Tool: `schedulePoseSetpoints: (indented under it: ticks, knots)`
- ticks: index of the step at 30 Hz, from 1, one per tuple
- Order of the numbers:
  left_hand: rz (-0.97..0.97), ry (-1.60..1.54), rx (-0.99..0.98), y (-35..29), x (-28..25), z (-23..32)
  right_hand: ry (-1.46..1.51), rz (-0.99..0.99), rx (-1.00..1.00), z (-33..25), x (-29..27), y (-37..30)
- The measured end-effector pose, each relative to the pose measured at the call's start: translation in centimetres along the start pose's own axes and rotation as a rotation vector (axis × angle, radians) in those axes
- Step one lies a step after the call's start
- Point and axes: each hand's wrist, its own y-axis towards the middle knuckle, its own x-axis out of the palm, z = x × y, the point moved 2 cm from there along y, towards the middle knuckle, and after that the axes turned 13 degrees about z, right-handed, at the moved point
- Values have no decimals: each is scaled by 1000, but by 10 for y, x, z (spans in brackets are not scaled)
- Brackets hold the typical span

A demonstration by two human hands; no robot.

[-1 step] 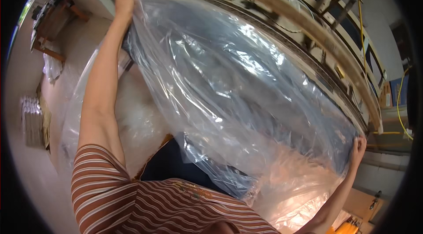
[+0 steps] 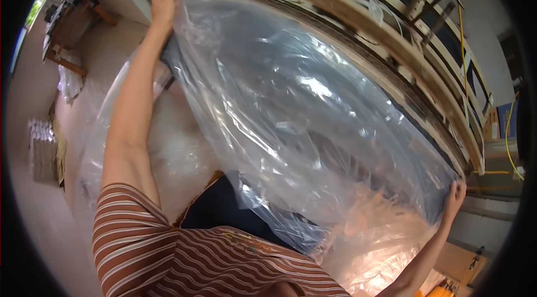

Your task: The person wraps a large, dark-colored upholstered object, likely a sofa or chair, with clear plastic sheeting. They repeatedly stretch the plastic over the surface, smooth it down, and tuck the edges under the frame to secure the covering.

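Note:
A wide sheet of clear plastic film [image 2: 274, 101] is stretched between my two hands, creased and shiny along its length. My left hand [image 2: 164, 3], arm reaching far out, is closed on its upper left corner. At the right, my right hand [image 2: 456, 193] grips the opposite end with bent fingers. The film's far edge runs along a long wooden-framed machine [image 2: 335, 3]. Its near part drapes down in front of my body, and a crumpled, warmly lit heap of film [image 2: 380, 246] lies by my right forearm.
Beyond the film, the machine carries long rails and loose wires; a yellow cable [image 2: 461, 39] hangs at its right. A wooden stand [image 2: 70, 34] and a stack of folded material [image 2: 43, 151] are on the left. More film lies on the floor there.
The film looks flatter and smoother across its upper part. Both hands keep their hold; my left hand appears slightly lower and further right in the view.

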Motion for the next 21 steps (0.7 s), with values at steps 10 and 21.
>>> schedulePoseSetpoints:
  ticks: [10,21]
  knots:
    - [50,-237,-84,-48,-39,51,56,167,224,-18,-22,-53]
    - [196,372,606,-18,-15,62,-131,201,104,-8,-8,-43]
